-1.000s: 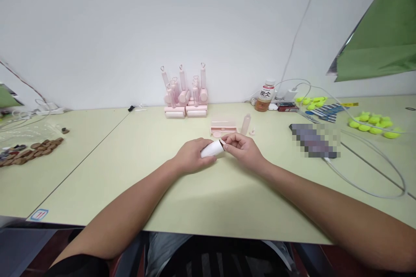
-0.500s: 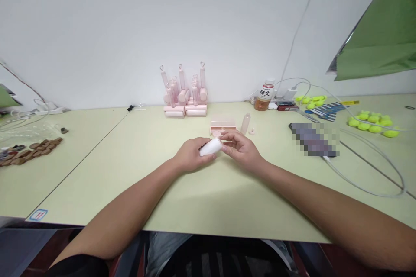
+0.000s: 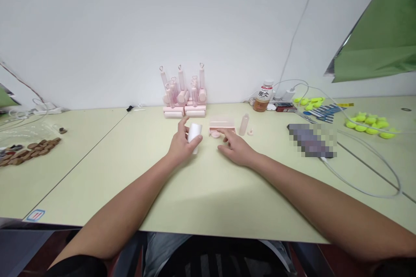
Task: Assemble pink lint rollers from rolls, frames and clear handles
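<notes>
A white lint-roller roll (image 3: 195, 131) sits in my left hand (image 3: 180, 143), tilted nearly upright, with the thumb across its front. My right hand (image 3: 238, 148) holds nothing; its fingers are apart, the index finger reaching toward a small pink round cap (image 3: 215, 134). Whether that fingertip touches the cap I cannot tell. Just behind lies a pink lint-roller case (image 3: 222, 123) with a clear cover. To its right a translucent pink handle tube (image 3: 244, 124) stands upright, and a small pink end piece with a loop (image 3: 250, 132) lies beside it.
Several pink lint rollers (image 3: 184, 95) stand grouped by the wall. At the right are a labelled bottle (image 3: 263, 96), a pixelated phone (image 3: 310, 140) on a white cable (image 3: 360, 187), and yellow-green pieces (image 3: 370, 123). Brown wooden pieces (image 3: 30, 151) lie far left.
My left hand has moved left with the white roll and turned it more upright. My right hand has come off the roll and now reaches beside the pink cap.
</notes>
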Demonstrator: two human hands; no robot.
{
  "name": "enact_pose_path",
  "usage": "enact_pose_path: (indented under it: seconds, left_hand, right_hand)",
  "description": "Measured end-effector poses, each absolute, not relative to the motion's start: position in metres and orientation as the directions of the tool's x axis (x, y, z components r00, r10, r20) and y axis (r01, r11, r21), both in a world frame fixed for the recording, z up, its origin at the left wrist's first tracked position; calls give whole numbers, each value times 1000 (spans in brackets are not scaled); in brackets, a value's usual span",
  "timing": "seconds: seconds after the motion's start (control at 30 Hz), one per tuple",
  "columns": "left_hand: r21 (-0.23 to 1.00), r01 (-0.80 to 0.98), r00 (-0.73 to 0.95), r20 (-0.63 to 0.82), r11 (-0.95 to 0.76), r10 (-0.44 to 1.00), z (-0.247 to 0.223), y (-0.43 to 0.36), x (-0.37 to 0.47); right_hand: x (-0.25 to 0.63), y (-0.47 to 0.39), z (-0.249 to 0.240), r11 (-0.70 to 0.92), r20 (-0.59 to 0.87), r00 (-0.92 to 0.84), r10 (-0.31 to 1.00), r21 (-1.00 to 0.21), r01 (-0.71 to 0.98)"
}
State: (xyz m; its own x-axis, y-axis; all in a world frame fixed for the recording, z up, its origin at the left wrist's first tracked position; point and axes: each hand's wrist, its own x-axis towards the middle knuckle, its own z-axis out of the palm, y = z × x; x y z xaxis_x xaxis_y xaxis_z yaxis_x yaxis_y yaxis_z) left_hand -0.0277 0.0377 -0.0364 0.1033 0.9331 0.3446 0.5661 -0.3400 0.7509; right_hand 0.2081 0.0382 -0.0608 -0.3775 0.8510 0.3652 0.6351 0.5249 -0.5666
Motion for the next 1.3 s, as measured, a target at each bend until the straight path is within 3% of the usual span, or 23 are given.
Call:
enact_pose_path:
  seconds: [0.23, 0.37, 0.53, 0.67, 0.9, 1.17, 1.3]
  left_hand:
    - [871, 403, 41, 288, -280, 957, -39, 43, -29]
    - [884, 384, -74, 316, -265, 946, -38, 45, -30]
    - [966, 192, -51, 186, -173, 981, -30, 44, -30]
    - [987, 118, -20, 109, -106, 994, -29, 44, -31]
    - [999, -47, -45, 16, -18, 999, -32, 53, -36]
    - [985, -154, 10, -78, 79, 997, -35, 57, -39]
    - [981, -155, 54, -113, 120, 992, -40, 55, -32]
  right_hand:
    - [206, 52, -64, 546, 265, -477, 838, -414, 729]
    - [205, 48, -63, 469, 319, -358, 878, -420, 777]
    - [204, 49, -60, 465, 206, -417, 885, -342, 817]
    - [206, 47, -56, 466, 212, -417, 884, -335, 819]
    - [208, 42, -52, 446, 271, -361, 892, -405, 798]
    - [212, 35, -50, 406, 279, -295, 914, -604, 686]
    - [207, 29, -52, 387, 333, -202, 921, -838, 385]
